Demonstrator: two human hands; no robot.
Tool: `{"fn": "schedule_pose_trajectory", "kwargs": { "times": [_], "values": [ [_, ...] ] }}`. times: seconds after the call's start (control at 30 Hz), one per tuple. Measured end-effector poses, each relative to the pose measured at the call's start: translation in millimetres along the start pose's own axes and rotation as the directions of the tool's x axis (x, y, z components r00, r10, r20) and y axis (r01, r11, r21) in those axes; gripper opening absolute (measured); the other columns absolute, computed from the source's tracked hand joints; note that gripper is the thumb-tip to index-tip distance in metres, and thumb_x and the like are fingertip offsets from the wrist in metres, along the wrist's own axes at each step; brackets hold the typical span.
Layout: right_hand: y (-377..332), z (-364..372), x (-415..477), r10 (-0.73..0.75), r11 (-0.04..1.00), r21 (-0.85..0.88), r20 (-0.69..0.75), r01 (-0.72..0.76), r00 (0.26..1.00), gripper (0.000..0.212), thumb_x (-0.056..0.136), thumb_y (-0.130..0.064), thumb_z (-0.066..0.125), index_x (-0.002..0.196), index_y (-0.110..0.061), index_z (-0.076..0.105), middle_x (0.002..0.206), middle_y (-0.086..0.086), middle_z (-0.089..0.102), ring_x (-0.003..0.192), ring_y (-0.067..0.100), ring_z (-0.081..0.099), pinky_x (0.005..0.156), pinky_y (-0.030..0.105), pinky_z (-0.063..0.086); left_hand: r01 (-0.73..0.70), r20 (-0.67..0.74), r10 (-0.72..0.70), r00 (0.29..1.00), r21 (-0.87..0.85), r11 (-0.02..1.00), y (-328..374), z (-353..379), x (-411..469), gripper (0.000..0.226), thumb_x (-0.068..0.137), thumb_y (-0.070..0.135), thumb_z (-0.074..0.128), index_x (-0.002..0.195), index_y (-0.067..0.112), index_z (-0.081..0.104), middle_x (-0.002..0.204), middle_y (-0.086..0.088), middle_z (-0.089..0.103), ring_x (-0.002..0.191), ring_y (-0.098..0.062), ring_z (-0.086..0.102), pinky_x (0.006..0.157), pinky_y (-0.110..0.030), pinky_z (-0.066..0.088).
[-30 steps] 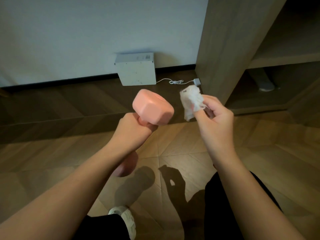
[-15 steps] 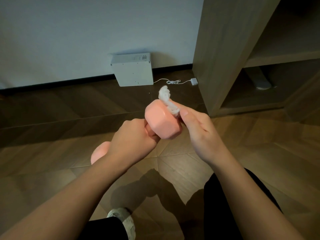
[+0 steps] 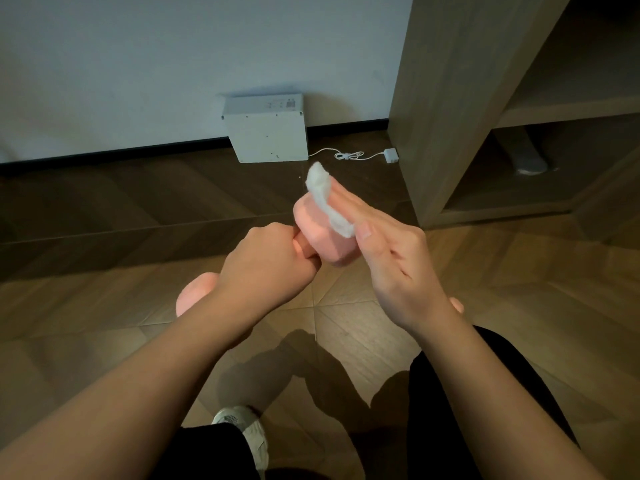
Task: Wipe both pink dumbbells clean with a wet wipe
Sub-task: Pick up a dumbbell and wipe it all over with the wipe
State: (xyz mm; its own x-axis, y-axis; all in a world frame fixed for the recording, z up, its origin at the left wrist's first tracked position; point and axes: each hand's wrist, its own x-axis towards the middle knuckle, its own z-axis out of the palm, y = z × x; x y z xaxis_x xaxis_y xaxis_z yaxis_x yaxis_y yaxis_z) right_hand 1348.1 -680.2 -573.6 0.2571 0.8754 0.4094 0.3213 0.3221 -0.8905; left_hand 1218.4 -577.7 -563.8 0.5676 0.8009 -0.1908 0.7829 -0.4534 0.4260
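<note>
Nearest the camera, dark trousers [image 3: 450, 410] and one pale shoe [image 3: 242, 431] are cut off by the lower edge, with both bare forearms reaching forward over a wooden floor [image 3: 519, 306].

The left hand [image 3: 266, 268] grips the handle of a pink dumbbell [image 3: 322, 237], held up above the floor. Its fingers are curled tight round the handle and hide almost all of it. The dumbbell's near head peeks out only as a blurred pink curve below and left of those fingers, behind the wrist. Its far head stands just right of them.

The right hand [image 3: 398, 268] pinches a wet wipe [image 3: 327, 199] and presses it on the far head's upper right face. The thumb sits at the wipe's near end and one finger stretches along beside it. The other fingers are folded, and how they lie underneath cannot be made out. The wipe's tip sticks out past the fingertips.

A small pink bit [image 3: 457, 304] shows behind the right wrist. What it is cannot be told.

Well beyond the fingers, a white box [image 3: 266, 133] leans at the wall [image 3: 173, 64], its label too small to read. A white cable [image 3: 349, 155] runs from it towards a wooden shelf unit [image 3: 450, 98] on the right. In the unit's dim lower compartment stands a grey object [image 3: 526, 157], too dark to identify.
</note>
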Motion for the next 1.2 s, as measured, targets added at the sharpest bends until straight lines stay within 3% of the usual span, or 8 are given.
{"fn": "schedule_pose_trajectory", "kwargs": {
  "times": [0.13, 0.3, 0.5, 0.6, 0.73, 0.9, 1.07, 1.2],
  "values": [
    [7, 0, -4, -0.115, 0.989, -0.102, -0.034, 0.111, 0.993, 0.038, 0.102, -0.012, 0.035, 0.138, -0.006, 0.045, 0.141, 0.005, 0.052, 0.135, 0.015, 0.047, 0.106, 0.033, 0.045, 0.094, 0.037, -0.089, 0.995, -0.194, 0.976, -6, -1, 8, 0.016, 0.086, 0.024, 0.063, 0.072, 0.019, 0.056, 0.060, 0.000, 0.057, 0.048, -0.011, 0.054, 0.047, -0.021, 0.039],
    [15, -1, -8, 0.078, 0.994, -0.073, -0.090, -0.085, 0.993, 0.042, 0.104, -0.020, 0.034, 0.135, -0.001, 0.054, 0.114, 0.005, 0.069, 0.105, -0.001, 0.060, 0.085, 0.010, 0.045, 0.104, -0.008, -0.119, 0.993, -0.435, 0.894, -10, -6, 8, 0.013, 0.084, 0.017, 0.070, 0.080, 0.021, 0.058, 0.060, 0.005, 0.058, 0.044, -0.003, 0.058, 0.044, -0.018, 0.039],
    [15, -3, 1, 0.327, 0.935, 0.163, -0.061, -0.314, 0.943, 0.036, 0.101, -0.031, 0.032, 0.123, -0.023, 0.060, 0.114, -0.010, 0.068, 0.114, 0.004, 0.060, 0.095, 0.021, 0.050, -0.155, -0.088, 0.135, 0.987, -0.300, 0.941, -8, -9, 1, 0.024, 0.087, 0.023, 0.070, 0.077, 0.035, 0.053, 0.070, 0.016, 0.061, 0.071, 0.005, 0.064, 0.060, -0.016, 0.046],
    [13, -4, 5, 0.325, 0.929, 0.198, -0.041, -0.312, 0.945, 0.033, 0.105, -0.023, 0.031, 0.111, -0.026, 0.064, 0.098, -0.020, 0.070, 0.105, 0.002, 0.063, 0.084, 0.015, 0.049, -0.227, -0.037, 0.224, 0.974, -0.196, 0.954, -7, -12, -3, 0.025, 0.089, 0.024, 0.067, 0.073, 0.034, 0.051, 0.065, 0.014, 0.059, 0.070, 0.006, 0.063, 0.058, -0.013, 0.042],
    [14, -3, 6, 0.320, 0.937, 0.162, -0.042, -0.310, 0.946, 0.034, 0.106, -0.019, 0.033, 0.097, -0.026, 0.065, 0.087, -0.017, 0.067, 0.093, 0.005, 0.063, 0.078, 0.018, 0.051, -0.182, 0.026, 0.182, 0.983, -0.007, 0.983, -4, -14, -6, 0.031, 0.090, 0.024, 0.063, 0.066, 0.033, 0.045, 0.059, 0.013, 0.053, 0.057, -0.008, 0.058, 0.053, -0.018, 0.037],
    [11, 2, 6, 0.314, 0.939, 0.160, -0.043, -0.304, 0.948, 0.030, 0.101, -0.028, 0.036, 0.117, -0.023, 0.062, 0.095, -0.018, 0.067, 0.099, 0.002, 0.064, 0.073, 0.015, 0.051, -0.115, 0.053, 0.112, 0.992, 0.061, 0.992, 0, -12, -6, 0.034, 0.090, 0.027, 0.063, 0.063, 0.030, 0.043, 0.058, 0.008, 0.050, 0.054, -0.012, 0.054, 0.051, -0.023, 0.037],
    [6, 6, 4, 0.234, 0.965, 0.128, -0.014, -0.231, 0.972, 0.031, 0.099, -0.030, 0.038, 0.119, -0.022, 0.060, 0.117, -0.001, 0.063, 0.106, 0.007, 0.062, 0.075, 0.013, 0.049, -0.053, 0.084, 0.046, 0.995, 0.077, 0.996, -5, -8, -2, 0.027, 0.091, 0.030, 0.063, 0.068, 0.027, 0.047, 0.064, 0.004, 0.056, 0.061, -0.014, 0.059, 0.059, -0.028, 0.051],
    [6, 8, 2, 0.087, 0.995, 0.043, -0.031, -0.085, 0.996, 0.039, 0.100, -0.029, 0.039, 0.134, -0.017, 0.052, 0.137, 0.006, 0.058, 0.127, 0.011, 0.054, 0.092, 0.020, 0.051, 0.020, 0.099, -0.016, 0.995, -0.035, 0.999, -13, -5, 4, 0.015, 0.089, 0.029, 0.065, 0.078, 0.023, 0.057, 0.070, 0.000, 0.062, 0.065, -0.014, 0.064, 0.059, -0.028, 0.054]
  ]
}}
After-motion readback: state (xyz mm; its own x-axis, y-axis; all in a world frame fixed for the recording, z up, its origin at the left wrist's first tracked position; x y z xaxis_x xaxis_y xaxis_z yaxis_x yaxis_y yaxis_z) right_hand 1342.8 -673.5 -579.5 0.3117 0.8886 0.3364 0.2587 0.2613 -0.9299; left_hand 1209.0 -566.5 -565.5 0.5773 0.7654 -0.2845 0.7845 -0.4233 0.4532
